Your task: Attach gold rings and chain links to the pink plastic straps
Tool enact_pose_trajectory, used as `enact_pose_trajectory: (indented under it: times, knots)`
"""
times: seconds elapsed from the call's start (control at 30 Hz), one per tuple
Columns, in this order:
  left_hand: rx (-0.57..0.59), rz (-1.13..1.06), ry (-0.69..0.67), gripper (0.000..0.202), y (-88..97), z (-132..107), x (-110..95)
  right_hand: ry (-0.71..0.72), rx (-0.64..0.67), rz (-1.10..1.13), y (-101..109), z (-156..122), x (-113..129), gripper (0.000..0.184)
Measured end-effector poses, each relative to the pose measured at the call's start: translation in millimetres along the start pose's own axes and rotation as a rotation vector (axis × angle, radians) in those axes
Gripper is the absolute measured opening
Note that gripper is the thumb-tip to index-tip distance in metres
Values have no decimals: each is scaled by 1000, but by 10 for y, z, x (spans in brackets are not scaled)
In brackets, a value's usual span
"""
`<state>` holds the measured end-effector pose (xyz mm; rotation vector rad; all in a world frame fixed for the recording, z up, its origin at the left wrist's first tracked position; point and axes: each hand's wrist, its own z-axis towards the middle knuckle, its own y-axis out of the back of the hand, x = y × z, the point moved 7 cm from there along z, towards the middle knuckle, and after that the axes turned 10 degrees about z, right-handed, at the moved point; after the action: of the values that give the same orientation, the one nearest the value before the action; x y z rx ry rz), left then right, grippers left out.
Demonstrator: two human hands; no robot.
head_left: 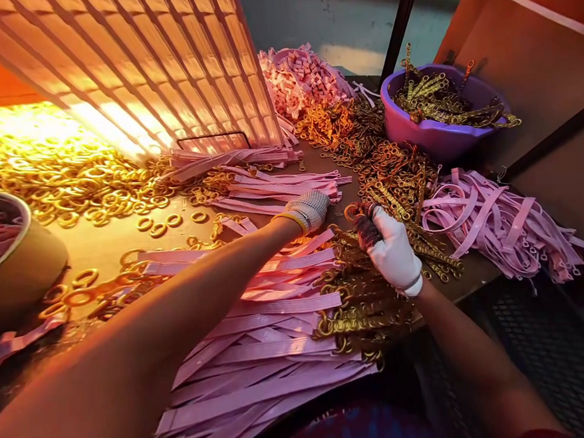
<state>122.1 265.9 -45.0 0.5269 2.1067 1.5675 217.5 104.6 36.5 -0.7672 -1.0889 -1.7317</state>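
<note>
Both my hands wear white knit gloves. My left hand (309, 208) reaches across the table and rests on a bundle of pink straps (274, 187); its fingers are turned away and hidden. My right hand (389, 249) is closed, its dark fingertips pinching a gold ring (350, 211) at the edge of a heap of brass chain fittings (393, 172). More pink straps (271, 354) lie fanned out under my left forearm, with brass fittings (359, 314) beside them.
A purple bowl (431, 136) at the back right holds brass fittings. Loose gold rings (69, 181) cover the left of the table. A round bin (20, 265) stands at far left. A lit slatted panel (161, 68) rises behind. Pink straps (502, 224) lie right.
</note>
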Motion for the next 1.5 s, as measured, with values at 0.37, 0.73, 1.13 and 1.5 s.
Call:
enact_pose_trajectory:
  times: [0.37,0.73,1.13,1.5]
  knots:
    - [-106,-1075,130,37,391,-1359,405,72,277,-268,-374,18,212,33]
    - [-242,-865,100,37,349,-1952,47,60,434,-835,-780,-98,523,25]
    - [-239,-907,4,23,143,-1983,-51,81,451,-865,-709,-158,540,28]
    - [-424,-644,-23,28,208,-2036,-79,114,629,-898,-810,-260,457,21]
